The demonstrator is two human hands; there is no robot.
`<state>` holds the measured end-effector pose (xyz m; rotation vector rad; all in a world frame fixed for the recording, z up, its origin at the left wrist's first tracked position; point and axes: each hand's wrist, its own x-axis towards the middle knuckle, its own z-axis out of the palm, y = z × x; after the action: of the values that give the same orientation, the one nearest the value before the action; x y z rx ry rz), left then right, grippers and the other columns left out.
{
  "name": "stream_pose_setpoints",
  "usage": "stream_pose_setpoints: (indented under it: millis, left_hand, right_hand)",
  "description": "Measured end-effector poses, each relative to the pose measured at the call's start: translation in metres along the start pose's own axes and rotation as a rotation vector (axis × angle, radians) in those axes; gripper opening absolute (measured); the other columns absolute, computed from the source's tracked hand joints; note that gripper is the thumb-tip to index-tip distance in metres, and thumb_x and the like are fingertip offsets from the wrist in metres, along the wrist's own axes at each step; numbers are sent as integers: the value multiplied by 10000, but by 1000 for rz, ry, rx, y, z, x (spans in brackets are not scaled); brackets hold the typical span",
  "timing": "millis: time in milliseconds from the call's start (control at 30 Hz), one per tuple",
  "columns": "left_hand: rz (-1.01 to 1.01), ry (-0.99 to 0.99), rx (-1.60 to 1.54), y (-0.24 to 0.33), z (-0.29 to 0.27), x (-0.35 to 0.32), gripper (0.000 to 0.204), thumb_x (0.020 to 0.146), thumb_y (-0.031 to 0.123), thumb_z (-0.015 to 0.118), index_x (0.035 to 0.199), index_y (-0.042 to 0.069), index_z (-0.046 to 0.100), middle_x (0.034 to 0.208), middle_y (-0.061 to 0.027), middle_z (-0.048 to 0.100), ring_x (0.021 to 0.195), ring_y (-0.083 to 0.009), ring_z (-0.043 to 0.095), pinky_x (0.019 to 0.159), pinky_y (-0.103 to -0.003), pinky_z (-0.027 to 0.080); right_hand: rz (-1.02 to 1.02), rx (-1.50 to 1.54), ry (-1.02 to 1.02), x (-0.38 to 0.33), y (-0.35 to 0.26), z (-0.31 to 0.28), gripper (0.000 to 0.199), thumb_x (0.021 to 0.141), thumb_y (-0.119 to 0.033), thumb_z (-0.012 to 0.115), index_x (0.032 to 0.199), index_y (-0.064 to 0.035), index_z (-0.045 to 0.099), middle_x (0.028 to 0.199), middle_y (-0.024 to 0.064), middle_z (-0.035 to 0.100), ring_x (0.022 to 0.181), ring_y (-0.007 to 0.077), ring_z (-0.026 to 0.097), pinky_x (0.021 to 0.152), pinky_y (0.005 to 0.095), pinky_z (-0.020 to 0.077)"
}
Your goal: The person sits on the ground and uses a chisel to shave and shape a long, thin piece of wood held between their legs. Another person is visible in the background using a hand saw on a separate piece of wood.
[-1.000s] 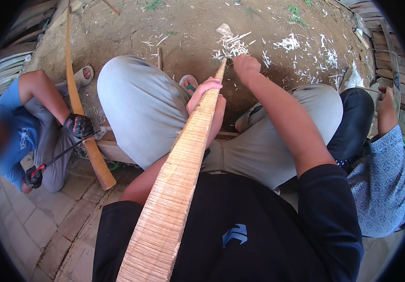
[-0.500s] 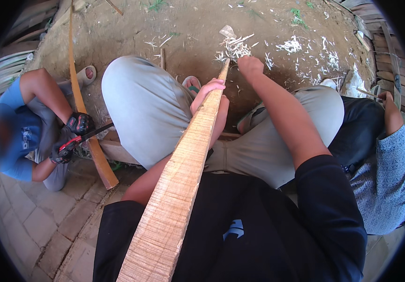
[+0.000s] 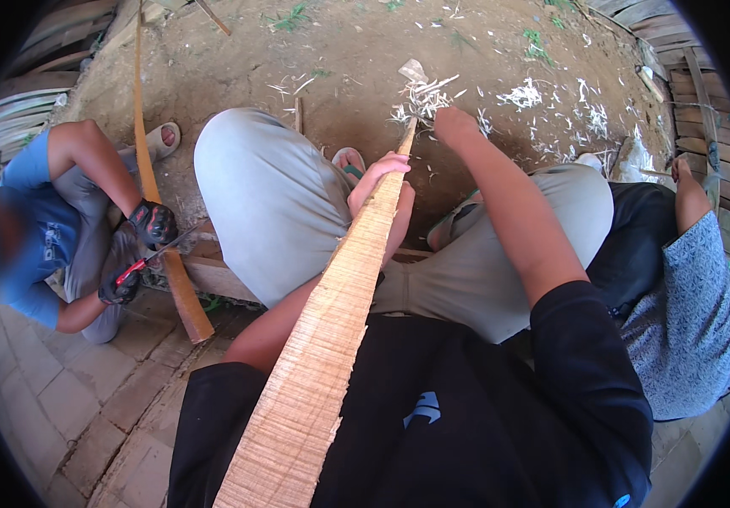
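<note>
A long, tapering wooden plank (image 3: 310, 347) with rough cross-grain runs from the lower edge over my lap, its narrow tip pointing away from me. My left hand (image 3: 379, 176) is wrapped around the plank near that tip, fingers over its upper face. Just right of the tip, my right hand (image 3: 456, 129) is closed in a fist; a thin dark edge shows by the tip, but what the fist holds is hidden. Pale wood shavings (image 3: 428, 97) lie on the ground beyond the tip.
At left, a person in black gloves (image 3: 153, 224) works a red-handled blade (image 3: 132, 271) against another long wooden strip (image 3: 146, 169). Close on my right sits a person in a patterned sleeve (image 3: 693, 292). More shavings (image 3: 524, 95) and a stone (image 3: 413, 69) lie on the dirt.
My right hand has shifted slightly right and nearer, away from the plank's tip. The left hand keeps its grip. The left person's blade has changed angle, and the right person's forearm has swung upward.
</note>
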<state>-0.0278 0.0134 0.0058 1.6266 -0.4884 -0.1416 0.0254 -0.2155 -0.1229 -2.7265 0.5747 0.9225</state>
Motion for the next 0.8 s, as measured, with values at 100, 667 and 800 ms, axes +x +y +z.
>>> stream_pose_setpoints:
  millis: [100,667,800]
  left_hand:
    - [0,7,-15,1,2,0,329,749,-138,575,1027,34,613,1071,-126,682,1011,-180,647,911,-273,469]
    - [-59,-35,5,13,0,2,368,756,-173,561,1056,39,585,1113,-103,641,982,-148,594,885,-250,446]
    - [-57,-59,17,15,5,4,369,773,-174,561,1078,35,569,1120,-96,625,999,-140,578,887,-244,435]
  right_hand:
    - [17,12,-28,-3,2,-6,291,925,-129,538,1144,-42,709,1211,182,681,1112,328,673,919,429,550]
    - [2,9,71,-28,-22,-10,239,925,-93,567,1097,-50,728,1156,153,707,1086,310,688,873,414,577]
    - [27,-41,21,-30,-22,-13,247,921,-100,618,1144,-84,723,1223,100,694,1131,286,673,884,392,582]
